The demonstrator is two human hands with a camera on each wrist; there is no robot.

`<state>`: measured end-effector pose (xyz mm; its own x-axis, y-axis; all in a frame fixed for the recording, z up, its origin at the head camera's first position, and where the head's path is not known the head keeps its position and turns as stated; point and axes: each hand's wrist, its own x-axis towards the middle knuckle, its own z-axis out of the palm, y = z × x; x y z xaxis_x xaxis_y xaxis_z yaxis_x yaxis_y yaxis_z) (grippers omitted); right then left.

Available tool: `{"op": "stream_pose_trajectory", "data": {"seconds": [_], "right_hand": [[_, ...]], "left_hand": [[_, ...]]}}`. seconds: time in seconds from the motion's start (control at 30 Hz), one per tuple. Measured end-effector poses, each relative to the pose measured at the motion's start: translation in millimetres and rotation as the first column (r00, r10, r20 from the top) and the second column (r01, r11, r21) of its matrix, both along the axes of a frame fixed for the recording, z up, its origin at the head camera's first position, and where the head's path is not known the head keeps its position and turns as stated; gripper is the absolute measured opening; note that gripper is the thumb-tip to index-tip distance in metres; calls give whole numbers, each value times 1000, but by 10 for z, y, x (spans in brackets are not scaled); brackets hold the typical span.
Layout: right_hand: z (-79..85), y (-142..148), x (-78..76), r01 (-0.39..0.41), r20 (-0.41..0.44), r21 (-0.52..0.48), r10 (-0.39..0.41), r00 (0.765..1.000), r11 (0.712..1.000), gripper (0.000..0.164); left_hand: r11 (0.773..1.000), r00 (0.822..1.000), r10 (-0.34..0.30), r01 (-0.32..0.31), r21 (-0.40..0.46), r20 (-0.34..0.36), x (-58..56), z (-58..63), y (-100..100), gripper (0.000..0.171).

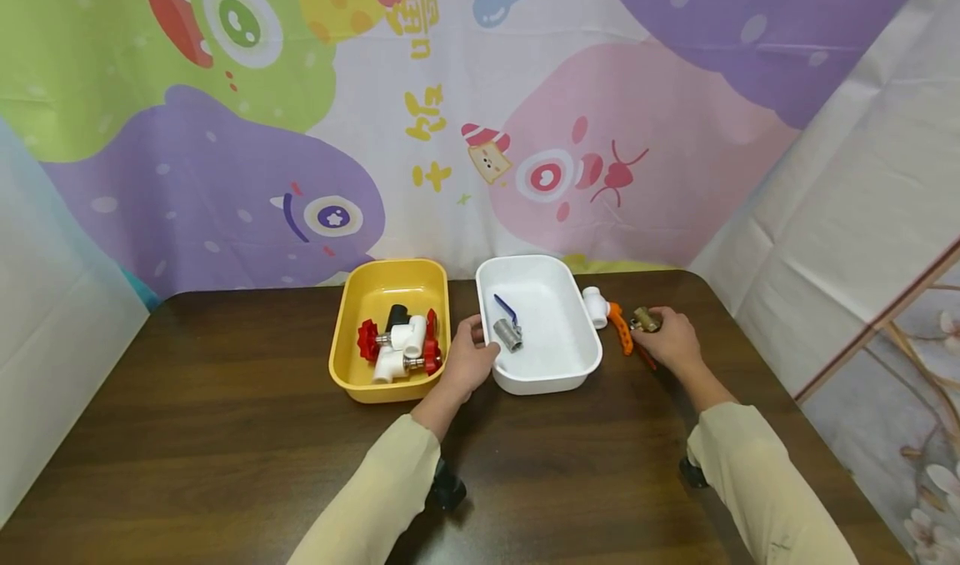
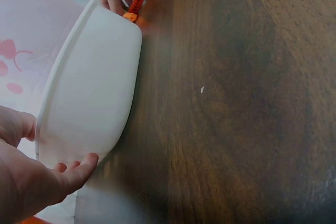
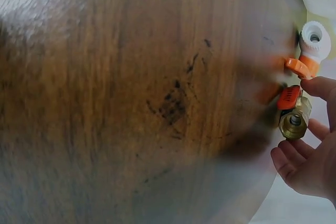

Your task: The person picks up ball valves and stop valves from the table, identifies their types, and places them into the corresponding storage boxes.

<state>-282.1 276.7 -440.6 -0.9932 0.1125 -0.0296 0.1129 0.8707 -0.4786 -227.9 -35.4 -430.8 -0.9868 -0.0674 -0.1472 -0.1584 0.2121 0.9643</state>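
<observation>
Gripping the white tub [image 1: 550, 387] by its left side with the fingers of the left hand [image 1: 467, 361], likely for steadiness; pinching the brass valve [image 1: 645, 319] with the right hand [image 1: 673, 340], far right above the bench [image 1: 585, 473], just beside the white valve [image 1: 596, 307].

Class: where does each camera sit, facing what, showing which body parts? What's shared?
On the head, facing forward and down: yellow tray, white tray; left hand, right hand, sleeves.
On left wrist, facing white tray's outer side: both hands.
On right wrist, facing tabletop and brass valve: right hand.
Head and left wrist share white tray.
</observation>
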Motion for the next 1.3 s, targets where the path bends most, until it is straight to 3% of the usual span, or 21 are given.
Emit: {"op": "stream_pose_trajectory", "data": {"seconds": [0.57, 1.03, 1.3], "right_hand": [[-23, -27, -38, 6, 31, 42, -7, 999, 999, 65], [15, -1, -101, -86, 57, 119, 79, 995, 989, 70], [17, 4, -109, -88, 76, 126, 79, 994, 988, 68]], "left_hand": [[1000, 1000, -7, 8, -15, 3, -3, -21, -8, 55], [1000, 1000, -10, 10, -4, 11, 7, 6, -14, 54], [1000, 1000, -12, 12, 7, 7, 9, 4, -18, 54]]}}
